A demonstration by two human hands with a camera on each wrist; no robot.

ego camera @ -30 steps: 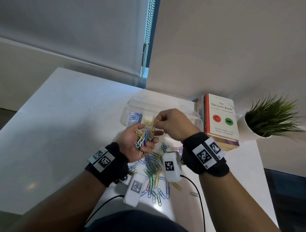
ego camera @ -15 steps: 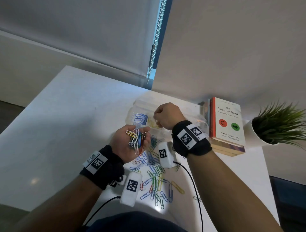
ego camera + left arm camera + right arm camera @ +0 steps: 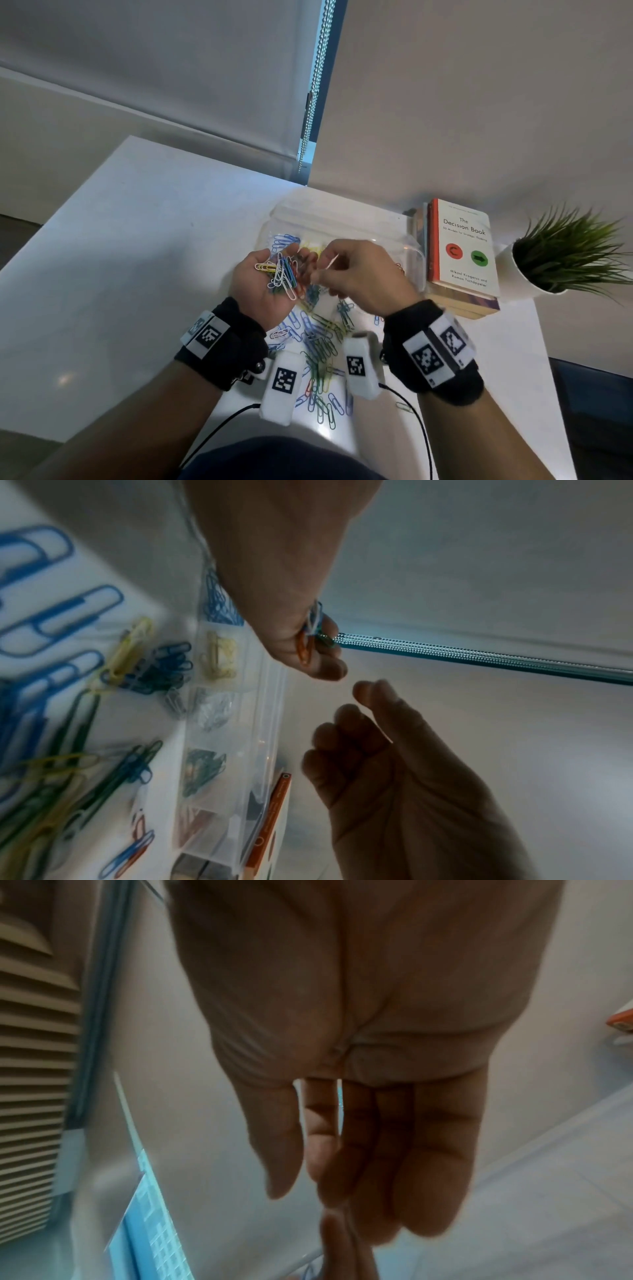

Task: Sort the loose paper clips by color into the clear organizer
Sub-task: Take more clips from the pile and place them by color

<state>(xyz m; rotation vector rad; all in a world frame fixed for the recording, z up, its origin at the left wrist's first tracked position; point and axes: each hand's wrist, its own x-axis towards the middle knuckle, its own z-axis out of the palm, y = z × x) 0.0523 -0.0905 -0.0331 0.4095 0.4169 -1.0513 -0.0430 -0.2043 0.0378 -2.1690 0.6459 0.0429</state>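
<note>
Clear organizer sits at the table's back edge vs the wall: blue, yellow, silver, green, red clips in separate compartments. My left hand, palm up, cups a mixed bunch of clips, fingers curled round them. My right hand just beside it, fingertips together; can't tell if they pinch a clip. Loose clips below my hands. Books right of organizer, open table left.

Dim room, motion-blurred wrist views — perhaps backlit, wide-angle warping
</note>
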